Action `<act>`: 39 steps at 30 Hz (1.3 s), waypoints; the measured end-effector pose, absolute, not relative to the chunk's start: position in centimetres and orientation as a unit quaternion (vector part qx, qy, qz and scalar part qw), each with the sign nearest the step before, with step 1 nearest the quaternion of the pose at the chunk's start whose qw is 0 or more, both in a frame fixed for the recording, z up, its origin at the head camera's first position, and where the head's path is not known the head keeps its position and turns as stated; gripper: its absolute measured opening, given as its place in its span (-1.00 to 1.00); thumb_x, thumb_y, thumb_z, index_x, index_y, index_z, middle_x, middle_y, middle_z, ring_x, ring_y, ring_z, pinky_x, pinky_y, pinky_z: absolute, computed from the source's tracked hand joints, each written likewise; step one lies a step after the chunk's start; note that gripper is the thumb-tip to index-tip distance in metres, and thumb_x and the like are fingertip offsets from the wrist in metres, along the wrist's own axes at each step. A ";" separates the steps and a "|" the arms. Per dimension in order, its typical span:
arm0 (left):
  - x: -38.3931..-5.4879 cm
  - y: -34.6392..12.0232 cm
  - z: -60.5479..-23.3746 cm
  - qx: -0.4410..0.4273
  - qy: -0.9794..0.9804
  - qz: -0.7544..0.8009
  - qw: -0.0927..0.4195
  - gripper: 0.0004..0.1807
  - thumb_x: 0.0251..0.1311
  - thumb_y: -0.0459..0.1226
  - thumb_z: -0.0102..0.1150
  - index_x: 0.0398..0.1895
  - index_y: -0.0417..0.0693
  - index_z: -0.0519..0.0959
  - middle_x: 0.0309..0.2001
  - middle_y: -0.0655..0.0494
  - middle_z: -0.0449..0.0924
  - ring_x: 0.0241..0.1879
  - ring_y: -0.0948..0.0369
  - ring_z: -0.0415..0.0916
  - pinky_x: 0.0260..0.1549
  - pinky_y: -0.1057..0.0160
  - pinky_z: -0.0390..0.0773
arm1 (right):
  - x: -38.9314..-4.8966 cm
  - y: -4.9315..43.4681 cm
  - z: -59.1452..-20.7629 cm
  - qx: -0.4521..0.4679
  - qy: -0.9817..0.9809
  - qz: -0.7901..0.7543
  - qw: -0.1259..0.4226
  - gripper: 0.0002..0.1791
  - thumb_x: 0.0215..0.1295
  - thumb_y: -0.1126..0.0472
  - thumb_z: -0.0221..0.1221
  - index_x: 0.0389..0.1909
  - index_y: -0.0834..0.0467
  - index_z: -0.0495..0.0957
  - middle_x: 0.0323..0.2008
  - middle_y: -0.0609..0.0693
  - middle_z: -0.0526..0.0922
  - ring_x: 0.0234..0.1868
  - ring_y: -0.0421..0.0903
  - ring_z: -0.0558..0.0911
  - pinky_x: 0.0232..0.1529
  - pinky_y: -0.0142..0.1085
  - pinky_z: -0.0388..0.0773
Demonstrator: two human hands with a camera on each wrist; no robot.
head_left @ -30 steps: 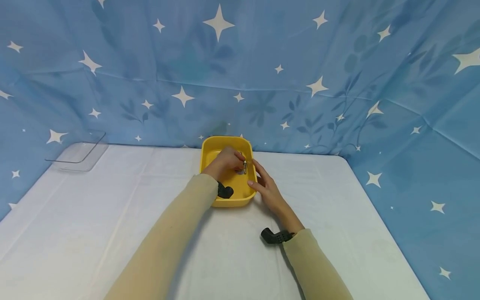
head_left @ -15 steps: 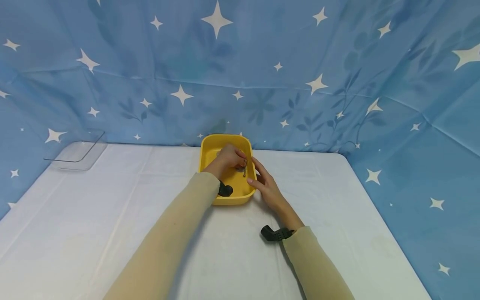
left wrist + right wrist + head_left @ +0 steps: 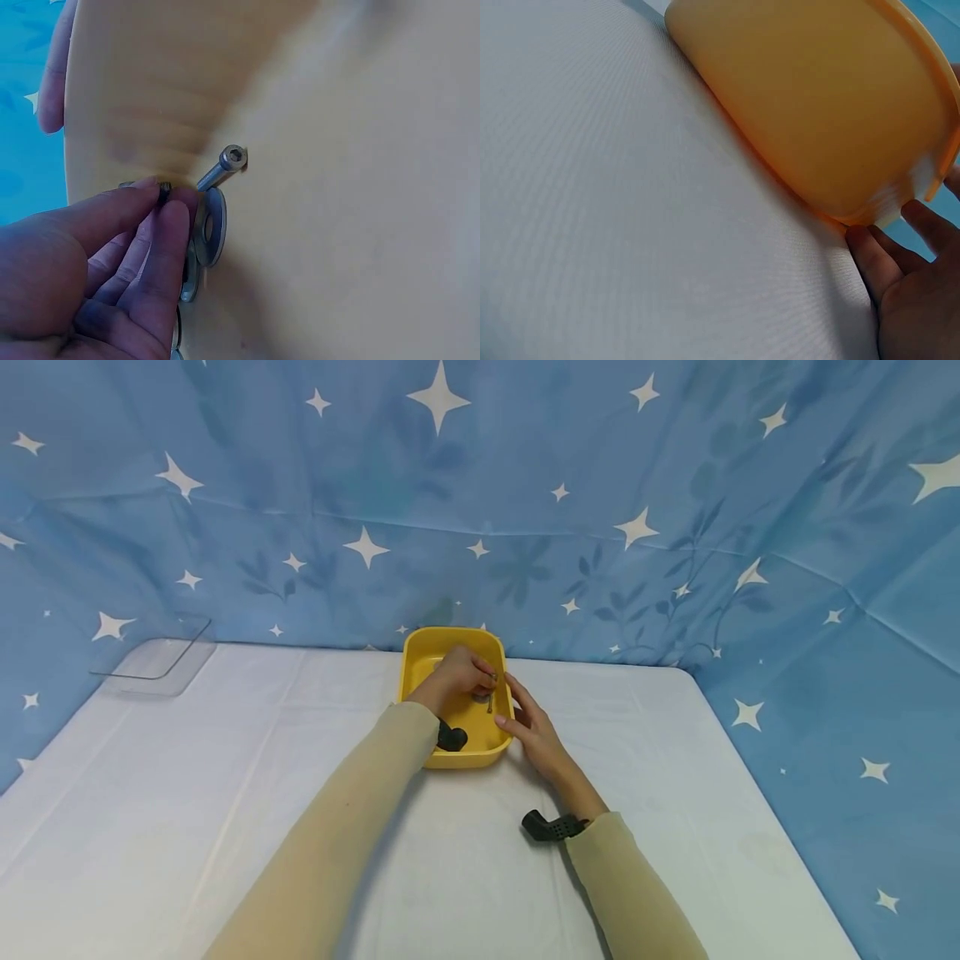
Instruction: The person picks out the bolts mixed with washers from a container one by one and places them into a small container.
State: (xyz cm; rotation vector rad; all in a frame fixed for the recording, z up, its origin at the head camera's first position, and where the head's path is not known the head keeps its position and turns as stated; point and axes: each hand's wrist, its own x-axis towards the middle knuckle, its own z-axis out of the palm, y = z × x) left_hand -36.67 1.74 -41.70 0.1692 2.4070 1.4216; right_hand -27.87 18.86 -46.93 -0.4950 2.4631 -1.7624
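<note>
Metal threaded piece (image 3: 164, 193) pinched between left fingers (image 3: 172, 232); washer (image 3: 216, 225) just beside.

Threaded piece (image 3: 164, 193) between fingers (image 3: 167, 244), near silvery bolt (image 3: 222, 167) in yellow bin (image 3: 459, 761)

Legible text: none; no letter, number, brand or sign is reading clearly in any view. The yellow tray (image 3: 461, 761) near the far edge of the table (image 3: 660, 743), and the screw (image 3: 233, 157) and washer (image 3: 217, 244) inside it, are showing no readable marking; the star-printed cloth (image 3: 510, 452) beyond is carrying pattern only.
</note>
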 end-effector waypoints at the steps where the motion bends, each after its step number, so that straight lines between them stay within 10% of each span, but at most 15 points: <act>1: -36.6 1.7 -41.6 0.062 0.845 0.503 0.170 -0.79 0.32 -0.37 0.28 -0.05 -0.29 0.70 -0.06 -0.20 0.75 -0.10 0.01 0.75 -0.02 0.17 0.75 | -27.9 18.9 -47.0 -0.162 0.801 -0.575 0.036 -0.21 0.46 0.05 0.10 0.62 -0.21 -0.02 0.64 0.01 0.01 0.52 0.25 0.30 0.54 0.18 0.19; 39: -36.0 -0.2 -39.1 0.044 0.810 0.563 0.159 -0.73 0.33 -0.37 0.25 0.05 -0.29 0.68 0.00 -0.24 0.72 0.00 -0.07 0.71 0.14 0.04 0.67 | -27.9 18.9 -47.3 -0.163 0.797 -0.581 0.025 -0.23 0.48 0.11 0.11 0.62 -0.12 0.03 0.61 0.06 0.10 0.46 0.27 0.39 0.48 0.19 0.29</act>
